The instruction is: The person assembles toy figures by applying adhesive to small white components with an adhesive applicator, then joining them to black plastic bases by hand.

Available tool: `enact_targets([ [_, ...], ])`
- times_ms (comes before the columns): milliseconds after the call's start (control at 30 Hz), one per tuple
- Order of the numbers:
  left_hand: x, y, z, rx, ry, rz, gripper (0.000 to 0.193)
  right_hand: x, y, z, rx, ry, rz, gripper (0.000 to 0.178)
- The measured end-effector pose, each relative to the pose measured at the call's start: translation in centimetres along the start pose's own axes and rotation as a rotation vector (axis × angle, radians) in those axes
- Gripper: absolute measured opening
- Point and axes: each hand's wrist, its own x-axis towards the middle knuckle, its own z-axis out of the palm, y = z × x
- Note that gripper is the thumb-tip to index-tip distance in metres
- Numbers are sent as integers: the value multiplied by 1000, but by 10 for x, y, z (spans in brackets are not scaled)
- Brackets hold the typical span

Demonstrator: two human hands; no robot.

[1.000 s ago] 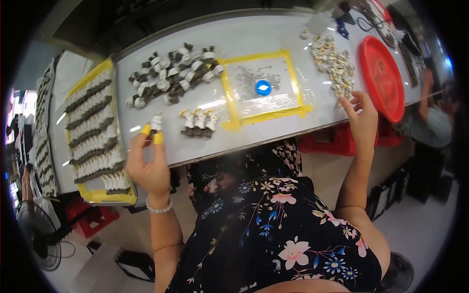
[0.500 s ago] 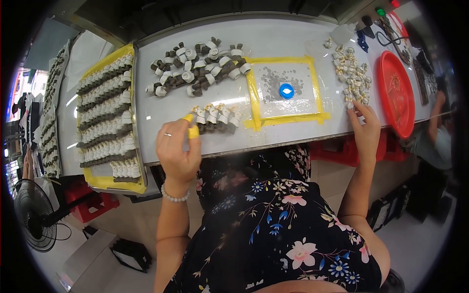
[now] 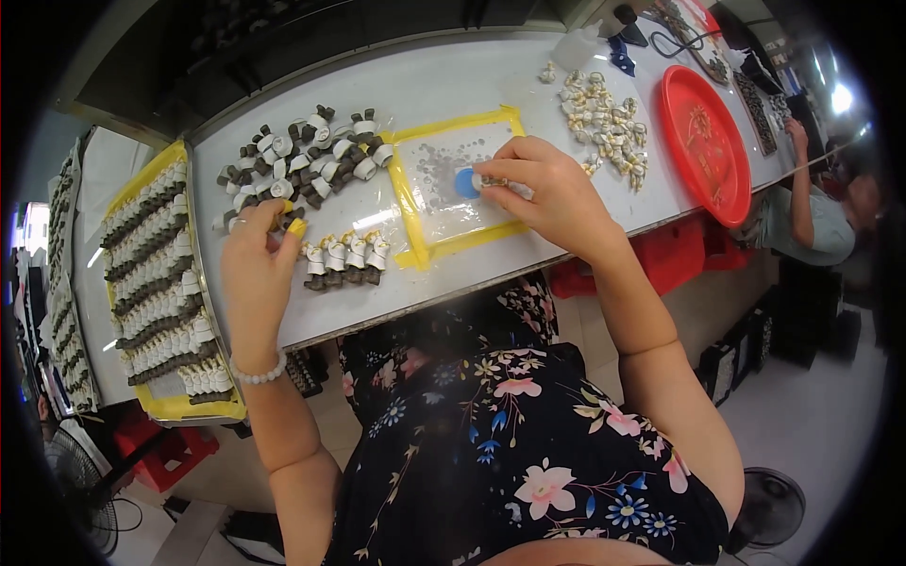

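My right hand (image 3: 559,196) pinches a small white-and-gold piece (image 3: 493,180) against the blue round cap (image 3: 464,184) of glue-like stuff on the yellow-taped sheet (image 3: 458,222). My left hand (image 3: 257,274), with yellow covers on thumb and forefinger, closes around a dark-and-white figurine body (image 3: 284,223), mostly hidden by the fingers, at the near edge of a loose pile of such bodies (image 3: 311,156). Beside it a short row of joined white, gold-topped figurines (image 3: 347,259) stands on dark bases. Small white-and-gold pieces (image 3: 604,118) lie heaped right of the sheet.
Left of the pile, a yellow-edged tray (image 3: 160,283) carries several rows of figurines. A red round tray (image 3: 708,141) stands at the table's right. Another person (image 3: 812,217) sits beyond it. A fan (image 3: 80,481) stands at lower left.
My right hand has moved left from the white-and-gold heap to the blue cap with a small piece. My left hand has shifted from the figurine row to the pile. The view has swung right.
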Motion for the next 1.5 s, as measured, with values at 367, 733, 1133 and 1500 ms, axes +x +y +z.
enact_targets([
  [367,-19,-11,-9,3,67,13,32,16,1,0,-242,-145,-131,16],
  [733,-25,-9,-2,-346,176,-142,30,6,7,2,208,-31,73,21],
  [1133,-44,55,58,-1384,-123,-54,32,-5,-7,0,672,28,159,22],
  [1500,-45,62,70,-1435,-136,-41,28,-9,-33,-11,644,-52,54,26],
])
